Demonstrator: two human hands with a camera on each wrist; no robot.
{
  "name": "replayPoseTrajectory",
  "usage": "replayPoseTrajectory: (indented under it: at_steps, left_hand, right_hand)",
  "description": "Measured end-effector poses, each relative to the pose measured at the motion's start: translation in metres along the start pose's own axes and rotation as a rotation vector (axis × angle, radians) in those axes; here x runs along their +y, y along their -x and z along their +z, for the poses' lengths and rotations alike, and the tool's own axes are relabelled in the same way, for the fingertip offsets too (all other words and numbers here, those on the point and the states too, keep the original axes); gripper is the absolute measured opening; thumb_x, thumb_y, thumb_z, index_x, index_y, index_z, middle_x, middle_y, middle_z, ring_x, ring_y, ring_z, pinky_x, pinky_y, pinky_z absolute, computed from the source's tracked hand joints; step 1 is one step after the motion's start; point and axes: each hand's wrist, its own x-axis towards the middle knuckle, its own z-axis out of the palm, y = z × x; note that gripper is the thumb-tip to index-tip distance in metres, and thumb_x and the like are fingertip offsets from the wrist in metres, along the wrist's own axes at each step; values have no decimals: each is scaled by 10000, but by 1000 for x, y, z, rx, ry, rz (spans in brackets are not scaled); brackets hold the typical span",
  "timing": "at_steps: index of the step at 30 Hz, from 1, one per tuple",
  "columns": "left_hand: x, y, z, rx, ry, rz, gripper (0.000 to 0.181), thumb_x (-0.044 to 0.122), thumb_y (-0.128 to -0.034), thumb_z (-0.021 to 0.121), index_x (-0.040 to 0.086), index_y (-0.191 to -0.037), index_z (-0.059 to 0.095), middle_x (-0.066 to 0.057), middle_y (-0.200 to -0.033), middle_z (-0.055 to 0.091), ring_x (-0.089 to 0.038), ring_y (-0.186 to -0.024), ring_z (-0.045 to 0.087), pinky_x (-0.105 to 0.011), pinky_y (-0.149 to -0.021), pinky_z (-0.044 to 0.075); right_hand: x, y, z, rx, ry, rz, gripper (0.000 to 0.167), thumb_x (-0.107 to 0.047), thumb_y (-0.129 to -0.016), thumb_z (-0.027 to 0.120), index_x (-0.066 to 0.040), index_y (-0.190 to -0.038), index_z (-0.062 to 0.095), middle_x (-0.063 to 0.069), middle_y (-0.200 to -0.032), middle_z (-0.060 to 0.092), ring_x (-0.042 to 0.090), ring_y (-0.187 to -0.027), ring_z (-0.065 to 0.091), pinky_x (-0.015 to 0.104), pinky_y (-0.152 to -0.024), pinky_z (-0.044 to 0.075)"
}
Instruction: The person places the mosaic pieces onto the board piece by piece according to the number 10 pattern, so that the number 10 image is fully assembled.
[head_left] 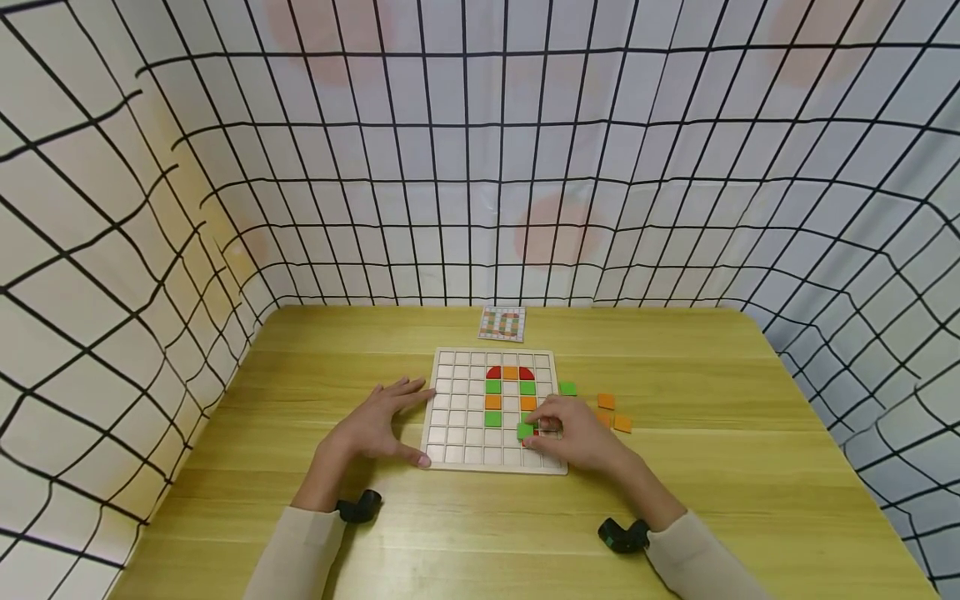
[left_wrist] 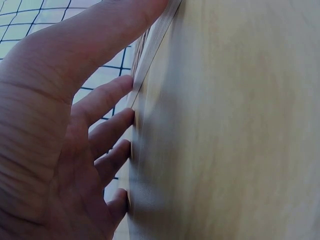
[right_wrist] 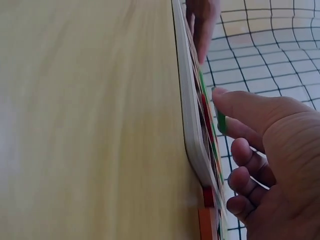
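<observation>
A white square grid board lies on the table, with red, orange and green tiles forming an arch in its right half. My right hand pinches a green square tile between thumb and index finger, over the lower right cells; the right wrist view shows this green tile held just off the board. Part of a red tile peeks out below it. My left hand is spread at the board's left edge, thumb at the lower left corner, fingers relaxed. In the left wrist view its fingertips reach the table beside the board.
A small pattern card lies behind the board. Right of the board are a loose green tile and several orange tiles, partly behind my right hand. A black-gridded white screen surrounds the wooden table.
</observation>
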Motion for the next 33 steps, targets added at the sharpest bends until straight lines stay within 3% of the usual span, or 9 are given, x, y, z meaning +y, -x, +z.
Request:
replayPoseTrajectory:
  at_steps: [8, 17, 33]
  left_hand:
    - [2, 0, 0, -1, 7, 3, 1133, 675, -622, 900, 252, -1573, 453, -62, -1696, 308, -363, -1594, 191, -664, -1275, 77]
    - [1, 0, 0, -3, 6, 23, 1130, 677, -625, 900, 255, -1572, 453, -62, -1699, 301, -368, -1593, 193, -671, -1271, 79]
    - [0, 0, 1, 0, 3, -3, 1143, 693, -607, 898, 290, -1576, 444, -25, -1708, 280, -325, -1604, 175, -640, -1286, 73]
  right_hand:
    - [-5, -3, 10, -38, 4, 23, 199, -322, -867, 845, -235, -1031, 774, -64, -827, 578, 111, -777, 506, 216, -670, 434]
    - [-8, -4, 14, -27, 26, 17, 206, -330, -870, 840, -247, -1047, 774, -62, -843, 599, 109, -789, 528, 220, -674, 442]
    - [-13, -4, 17, -18, 71, -9, 240, -361, -878, 824, -243, -1085, 793, -84, -870, 622, 112, -783, 552, 223, -672, 469]
